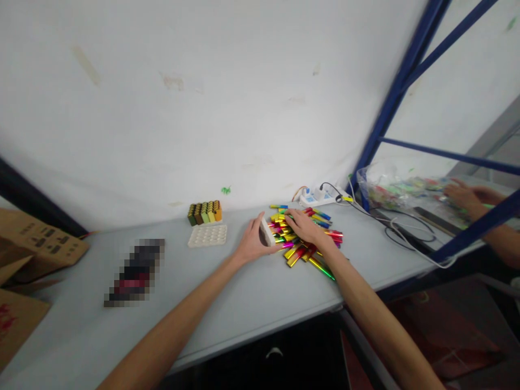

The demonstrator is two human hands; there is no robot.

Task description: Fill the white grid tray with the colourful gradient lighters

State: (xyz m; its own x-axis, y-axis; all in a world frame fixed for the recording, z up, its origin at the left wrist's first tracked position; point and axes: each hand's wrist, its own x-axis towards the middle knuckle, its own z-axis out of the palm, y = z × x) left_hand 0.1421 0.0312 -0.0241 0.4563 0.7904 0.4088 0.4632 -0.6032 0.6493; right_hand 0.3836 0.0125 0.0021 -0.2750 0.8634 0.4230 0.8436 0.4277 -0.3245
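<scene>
My left hand (pixel 249 244) grips a white tray (pixel 267 232), tilted up on its edge at the left side of a pile of shiny tubes (pixel 298 253). The tubes are metallic gold, red, green, blue and pink, lying loose in a fan. Over the top of this pile lies my right hand (pixel 304 225), its fingers stretched across the tubes; the fingertips are partly hidden among them. A second white tray (pixel 207 236) with rows of round hollows lies flat to the left. Behind it stands a block of upright tubes (pixel 205 213) packed in rows, green to orange.
A power strip (pixel 323 195) with cables (pixel 400 233) lies by the wall. Blue metal posts (pixel 390 108) rise at right, beyond which a co-worker's hands (pixel 467 195) are near a clear plastic bag (pixel 390 184). Cardboard boxes (pixel 40 241) and a blurred-out object (pixel 136 273) are at left.
</scene>
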